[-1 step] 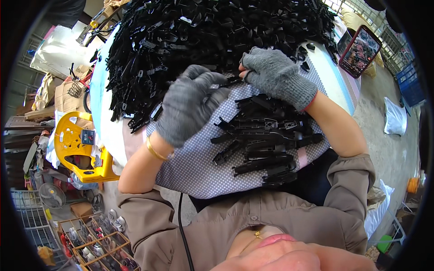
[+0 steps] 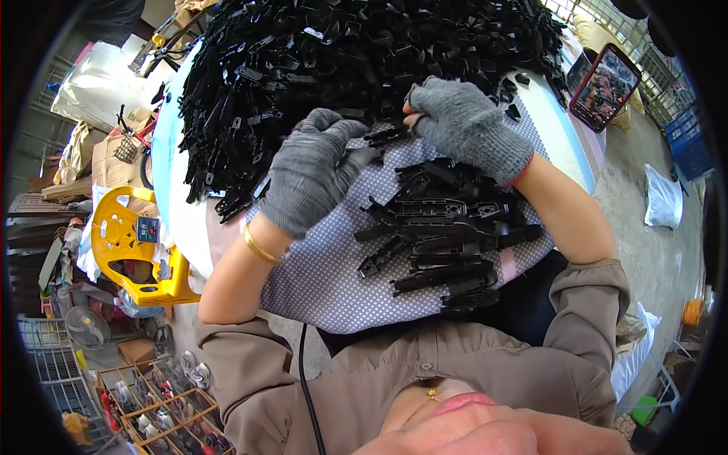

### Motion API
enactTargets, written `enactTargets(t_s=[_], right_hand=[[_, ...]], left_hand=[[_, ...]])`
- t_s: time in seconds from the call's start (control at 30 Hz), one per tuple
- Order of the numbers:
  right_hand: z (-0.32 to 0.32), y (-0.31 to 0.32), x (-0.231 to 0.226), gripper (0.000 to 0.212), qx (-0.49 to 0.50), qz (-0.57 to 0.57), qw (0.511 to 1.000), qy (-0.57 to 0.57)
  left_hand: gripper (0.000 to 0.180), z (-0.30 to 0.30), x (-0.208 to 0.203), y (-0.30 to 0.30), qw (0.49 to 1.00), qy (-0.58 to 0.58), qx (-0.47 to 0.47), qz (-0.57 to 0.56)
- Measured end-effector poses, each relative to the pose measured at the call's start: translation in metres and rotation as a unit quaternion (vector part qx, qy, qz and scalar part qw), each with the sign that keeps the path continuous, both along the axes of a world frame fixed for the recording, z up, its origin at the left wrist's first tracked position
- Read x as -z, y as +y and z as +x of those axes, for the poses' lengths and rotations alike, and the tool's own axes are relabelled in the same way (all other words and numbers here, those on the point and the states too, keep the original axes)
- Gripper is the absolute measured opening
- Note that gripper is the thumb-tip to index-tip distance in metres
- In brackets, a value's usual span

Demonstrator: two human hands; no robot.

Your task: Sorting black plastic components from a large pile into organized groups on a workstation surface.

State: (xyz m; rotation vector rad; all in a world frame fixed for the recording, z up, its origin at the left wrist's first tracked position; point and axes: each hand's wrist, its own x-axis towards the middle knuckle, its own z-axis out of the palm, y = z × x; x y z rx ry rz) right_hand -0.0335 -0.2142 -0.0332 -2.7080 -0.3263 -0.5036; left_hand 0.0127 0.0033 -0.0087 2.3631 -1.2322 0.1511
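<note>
My right hand (image 2: 462, 125), in a grey fingerless knit glove, pinches a narrow black plastic part (image 2: 388, 137) by its right end. Facing it, my left hand (image 2: 307, 167) wears the same kind of glove. Its fingers are bent and its thumb stands apart from them, close to the part's left end; I see nothing between them, though the fingertips are partly hidden. Below my right hand, long black plastic pieces (image 2: 432, 227) lie in a loose row on the dotted cloth (image 2: 326, 288). A large heap of loose black parts (image 2: 303, 76) rises beyond both hands.
A phone (image 2: 604, 87) stands at the table's right edge. Left of the table is a yellow plastic chair (image 2: 125, 250) with a small dark box on it. A black cable (image 2: 307, 387) hangs down in front of me. Blue crates (image 2: 688, 140) and a white sack (image 2: 662, 196) are at the far right.
My left hand has shifted slightly and is less blurred. The black part at my right fingertips shows more plainly, and my right hand has barely moved.
</note>
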Motion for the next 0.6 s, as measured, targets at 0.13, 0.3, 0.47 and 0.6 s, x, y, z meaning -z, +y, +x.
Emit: enactTargets(t_s=[0.13,0.3,0.47,0.6], right_hand=[[0.011,-0.005,0.007,0.015,-0.038,-0.039,0.997,-0.060],[0.011,0.006,0.005,0.020,0.003,-0.101,0.994,-0.033],[0.010,0.010,0.000,0.026,0.012,-0.132,0.990,0.044],[0.009,0.017,-0.003,0.024,0.033,-0.132,0.988,0.066]], left_hand=[[0.030,0.002,0.008,-0.001,0.978,-0.074,-0.026,0.195],[0.025,-0.001,0.007,-0.001,0.979,-0.052,-0.013,0.194],[0.034,-0.004,0.004,-0.006,0.935,0.329,0.049,-0.120],[0.040,0.013,0.019,0.000,0.917,0.305,0.121,-0.228]])
